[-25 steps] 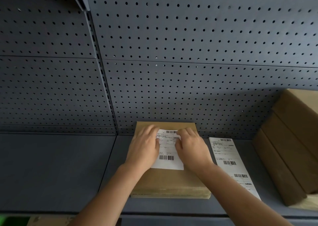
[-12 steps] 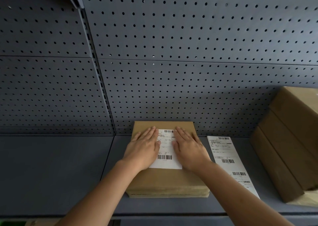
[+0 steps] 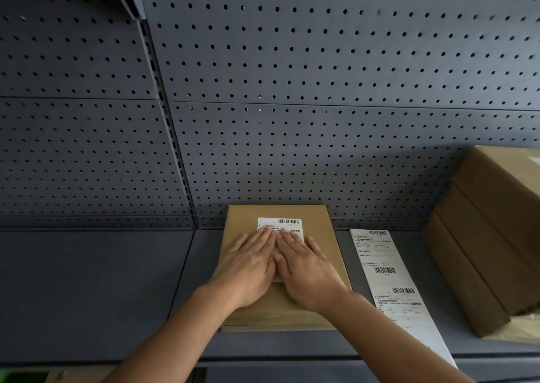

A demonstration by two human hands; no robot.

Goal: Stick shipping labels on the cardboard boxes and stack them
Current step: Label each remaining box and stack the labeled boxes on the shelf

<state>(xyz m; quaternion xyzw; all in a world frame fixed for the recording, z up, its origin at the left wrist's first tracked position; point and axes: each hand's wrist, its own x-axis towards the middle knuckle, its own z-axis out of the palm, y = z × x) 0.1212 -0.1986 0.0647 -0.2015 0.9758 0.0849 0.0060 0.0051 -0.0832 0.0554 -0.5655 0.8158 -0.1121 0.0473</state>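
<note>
Head view. Flat cardboard box [image 3: 282, 268] lies on the grey shelf [image 3: 96, 289], its far edge against the pegboard back wall [image 3: 321, 90]. Shipping label [image 3: 280, 224] sits on the box top, toward the far half; only its upper strip with the barcode shows, the rest is under my palms.

My left hand [image 3: 248, 268] and right hand [image 3: 306, 268] both lie flat on the label, palms down, fingers straight and held together, index fingers touching along the midline. Nothing pinched, nothing gripped: this is pressing.

Step in hand, as I judge it: smoothing the label down. To do it well, I would sweep from the middle outward to either side so trapped air escapes at the edges, then run fingertips along the far strip and the corners, which my palms do not cover. Keep the pressure straight down so the box does not slide on the shelf.

Strip of spare labels [image 3: 388, 280] lies just beside the box on the right, apart from it. Stack of boxes [image 3: 491, 254] stands further right, leaning; a pale patch on the top one may be a label, too cropped to tell. This box likely goes there once the label is down.
</note>
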